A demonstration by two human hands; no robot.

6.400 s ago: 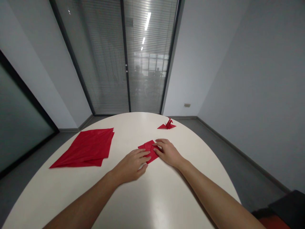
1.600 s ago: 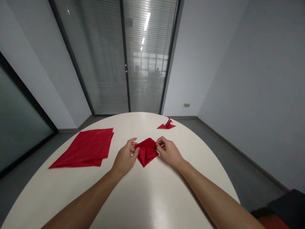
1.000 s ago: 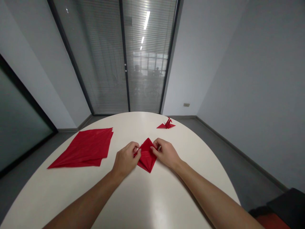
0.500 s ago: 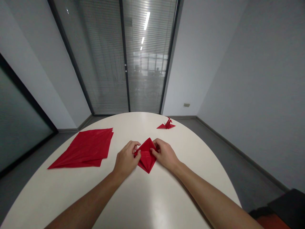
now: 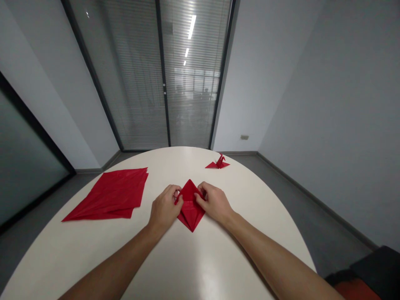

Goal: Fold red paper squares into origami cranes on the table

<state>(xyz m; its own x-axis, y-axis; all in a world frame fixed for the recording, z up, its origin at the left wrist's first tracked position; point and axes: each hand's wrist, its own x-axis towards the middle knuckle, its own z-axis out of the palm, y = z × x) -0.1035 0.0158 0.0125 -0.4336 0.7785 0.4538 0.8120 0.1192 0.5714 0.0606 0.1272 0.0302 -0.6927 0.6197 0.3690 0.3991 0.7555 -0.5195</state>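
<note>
Between my hands is a piece of red origami paper (image 5: 191,213), folded into a diamond with one point toward me and one away. A crease runs across its middle, and folds fan down to the near point. My left hand (image 5: 165,207) pinches its left corner between thumb and fingers. On the other side my right hand (image 5: 215,202) grips the right edge, its thumb lying on top of the paper and the fingertips partly hidden behind it.
A stack of red paper sheets (image 5: 115,193) lies at the left of the round white table (image 5: 168,266). Near the far edge stands a folded red paper crane (image 5: 219,162). Something black and orange (image 5: 371,273) shows at the lower right, beside the table.
The folded paper has shifted slightly left and lies more opened out, its near point closer to me. My right hand has moved a little left with it.
</note>
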